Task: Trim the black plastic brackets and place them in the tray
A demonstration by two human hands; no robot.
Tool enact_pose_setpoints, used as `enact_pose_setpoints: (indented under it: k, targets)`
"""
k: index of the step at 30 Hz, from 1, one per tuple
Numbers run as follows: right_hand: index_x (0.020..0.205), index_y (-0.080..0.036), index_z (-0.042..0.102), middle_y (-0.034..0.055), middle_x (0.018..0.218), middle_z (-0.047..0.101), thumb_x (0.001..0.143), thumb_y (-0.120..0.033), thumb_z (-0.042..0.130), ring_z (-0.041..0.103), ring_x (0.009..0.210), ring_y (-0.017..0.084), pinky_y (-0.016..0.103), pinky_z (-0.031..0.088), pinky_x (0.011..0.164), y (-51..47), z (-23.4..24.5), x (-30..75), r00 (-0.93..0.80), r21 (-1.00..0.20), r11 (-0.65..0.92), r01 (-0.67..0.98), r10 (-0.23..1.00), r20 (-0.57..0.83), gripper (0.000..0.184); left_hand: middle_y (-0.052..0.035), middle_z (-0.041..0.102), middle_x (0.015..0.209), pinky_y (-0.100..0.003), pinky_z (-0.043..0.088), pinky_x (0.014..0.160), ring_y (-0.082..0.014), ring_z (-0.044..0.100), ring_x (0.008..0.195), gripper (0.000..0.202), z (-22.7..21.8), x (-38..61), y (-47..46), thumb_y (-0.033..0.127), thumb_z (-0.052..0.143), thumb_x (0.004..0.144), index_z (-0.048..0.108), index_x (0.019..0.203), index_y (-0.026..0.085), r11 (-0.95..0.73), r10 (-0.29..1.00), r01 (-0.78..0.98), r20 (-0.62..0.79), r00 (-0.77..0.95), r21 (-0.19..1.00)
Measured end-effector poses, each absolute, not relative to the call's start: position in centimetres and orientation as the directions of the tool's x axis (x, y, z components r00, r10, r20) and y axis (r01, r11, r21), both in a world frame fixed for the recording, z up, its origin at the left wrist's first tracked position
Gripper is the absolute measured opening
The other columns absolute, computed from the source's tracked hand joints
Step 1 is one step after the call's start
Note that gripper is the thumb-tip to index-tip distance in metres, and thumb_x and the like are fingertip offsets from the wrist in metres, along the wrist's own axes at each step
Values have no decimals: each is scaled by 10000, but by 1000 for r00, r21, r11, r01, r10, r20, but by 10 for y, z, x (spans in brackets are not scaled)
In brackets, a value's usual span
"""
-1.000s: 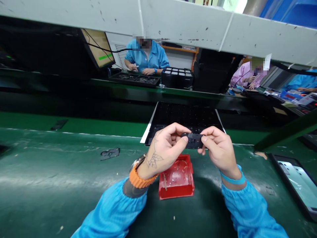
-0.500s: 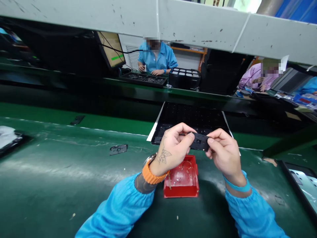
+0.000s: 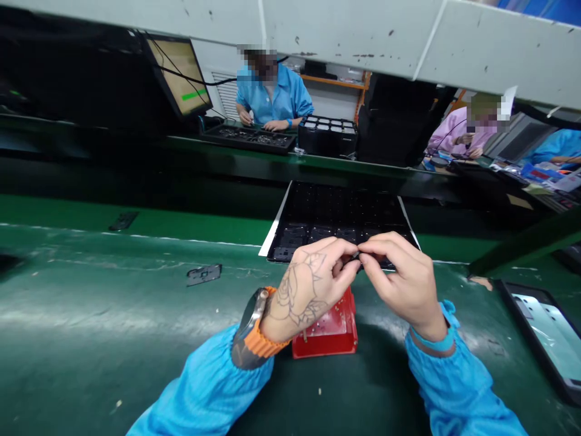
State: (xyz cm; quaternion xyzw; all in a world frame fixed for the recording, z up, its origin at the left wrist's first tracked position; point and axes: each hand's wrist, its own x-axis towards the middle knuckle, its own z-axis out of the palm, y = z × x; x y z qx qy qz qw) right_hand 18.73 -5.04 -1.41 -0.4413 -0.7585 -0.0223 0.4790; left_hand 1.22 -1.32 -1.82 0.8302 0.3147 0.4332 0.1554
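My left hand [image 3: 311,287] and my right hand [image 3: 402,278] meet fingertip to fingertip above a small red tray [image 3: 333,330]. Both pinch a small flat black part [image 3: 357,257], which is now mostly hidden between the fingers. Just behind the hands lies a black compartment tray [image 3: 338,221] with several like parts in its near row. The red tray holds tiny metal bits and sits partly under my left hand.
A dark flat part [image 3: 204,274] lies on the green belt [image 3: 113,315] to the left. A black tray with a shiny plate [image 3: 547,333] sits at the right edge. Across the line, a person in blue [image 3: 272,97] works at parts trays [image 3: 247,138].
My hands have closed together and turned palms down, so the black part that showed flat between them is now nearly hidden. The view has shifted a little.
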Motion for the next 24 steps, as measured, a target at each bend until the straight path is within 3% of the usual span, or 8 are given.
enact_pose_setpoints:
  k: [7,14,19,24]
  targets:
    - [971,-224,760,66,874,748,980,-97,612,703,777,201,337,607,691,-51,-14,185,-160,-318,638,701,576,801,195,25,634,667,-217,430,550,-100,558,560,89,-15,10,-15,134,625,922,705,897,162,-761,649,351,643,406,546]
    - [1066,-279,793,49,906,761,961,-70,616,688,755,197,355,588,654,-46,-18,190,-236,-284,739,611,512,826,293,36,597,581,-216,413,530,-91,515,526,122,-8,7,-15,189,645,901,727,817,154,-582,774,176,476,417,794]
    - [1057,-265,774,44,892,761,936,-43,655,699,749,200,362,588,648,-43,-21,190,-225,-286,778,560,474,851,280,-15,668,632,-219,429,512,-108,544,542,178,-5,8,-18,256,646,889,732,798,128,-396,841,85,324,433,914]
    - [1066,-230,739,54,884,744,918,6,651,692,776,208,365,580,639,-43,-23,186,-195,-231,795,562,398,896,292,10,644,591,-175,399,472,-79,519,501,147,-7,13,-22,200,648,884,730,787,127,-471,826,34,427,367,882]
